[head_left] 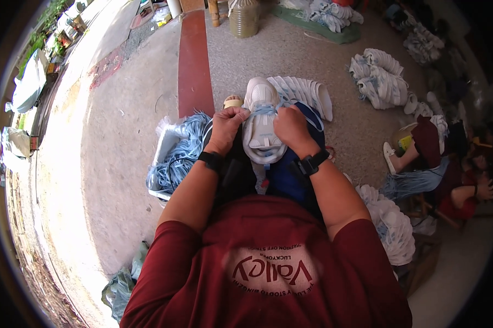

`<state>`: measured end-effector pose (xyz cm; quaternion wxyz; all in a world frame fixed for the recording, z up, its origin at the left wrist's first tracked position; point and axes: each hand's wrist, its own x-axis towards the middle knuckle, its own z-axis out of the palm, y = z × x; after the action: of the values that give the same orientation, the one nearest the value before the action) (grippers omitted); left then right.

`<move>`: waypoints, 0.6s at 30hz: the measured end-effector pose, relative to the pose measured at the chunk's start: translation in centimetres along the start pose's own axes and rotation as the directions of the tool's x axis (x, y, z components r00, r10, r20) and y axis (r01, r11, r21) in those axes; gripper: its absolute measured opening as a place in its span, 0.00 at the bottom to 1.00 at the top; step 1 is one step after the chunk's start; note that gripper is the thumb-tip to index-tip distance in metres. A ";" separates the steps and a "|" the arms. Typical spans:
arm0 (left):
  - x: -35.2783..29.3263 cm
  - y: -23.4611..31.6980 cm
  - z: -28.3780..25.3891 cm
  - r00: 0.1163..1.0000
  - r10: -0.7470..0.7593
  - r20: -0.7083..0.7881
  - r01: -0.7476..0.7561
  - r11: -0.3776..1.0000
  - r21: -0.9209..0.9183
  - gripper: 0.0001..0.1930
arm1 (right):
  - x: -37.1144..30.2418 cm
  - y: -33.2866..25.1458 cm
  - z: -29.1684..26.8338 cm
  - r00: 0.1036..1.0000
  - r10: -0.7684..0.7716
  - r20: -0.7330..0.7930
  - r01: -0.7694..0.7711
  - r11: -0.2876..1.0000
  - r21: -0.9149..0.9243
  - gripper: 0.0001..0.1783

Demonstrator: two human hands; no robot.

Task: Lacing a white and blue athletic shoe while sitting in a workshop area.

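Note:
A white sneaker rests on my lap with its toe pointing away from me. Light blue shoelace runs across its upper part. On the left side of the shoe, my left hand is closed, pinching a lace end between thumb and finger. My right hand is closed on the lace at the shoe's right side, and a loop of lace hangs over my right leg beside it. Just beyond my right hand lies a row of nested white shoe uppers.
At my left stands a white basket heaped with light blue laces. Bundles of white shoes lie on the floor to the right. Another person sits at the far right near more shoes. A large jar stands ahead.

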<state>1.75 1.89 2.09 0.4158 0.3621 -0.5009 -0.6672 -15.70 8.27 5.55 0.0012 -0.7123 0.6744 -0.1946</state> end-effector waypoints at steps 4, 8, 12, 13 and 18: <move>0.1 -0.5 0.4 0.999 0.044 0.019 -0.044 0.999 0.015 0.05 | -0.2 0.8 2.2 0.979 0.060 -0.194 -0.048 0.997 0.067 0.05; 0.2 -0.6 -1.0 1.000 0.010 0.003 -0.010 1.000 -0.015 0.05 | -0.6 0.6 1.5 0.968 0.046 -0.245 -0.018 0.993 0.113 0.03; 0.4 -1.1 -1.5 1.000 -0.012 0.002 0.012 0.994 -0.110 0.04 | 0.6 0.2 -0.6 0.981 -0.186 0.055 0.189 0.980 -0.055 0.04; 0.4 -1.1 -1.4 1.000 -0.012 -0.014 0.011 0.995 -0.099 0.03 | 1.1 0.3 -0.6 0.980 -0.188 0.057 0.191 0.980 -0.058 0.04; 0.2 -0.8 -1.4 0.999 -0.034 0.021 0.038 0.977 -0.209 0.02 | 2.6 -0.3 -0.9 0.943 -0.303 0.135 0.327 0.918 -0.224 0.04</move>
<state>2.80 1.30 0.99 0.4351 0.3197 -0.4248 -0.7267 -15.66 6.04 7.20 -0.0847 -0.8151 0.5685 -0.0731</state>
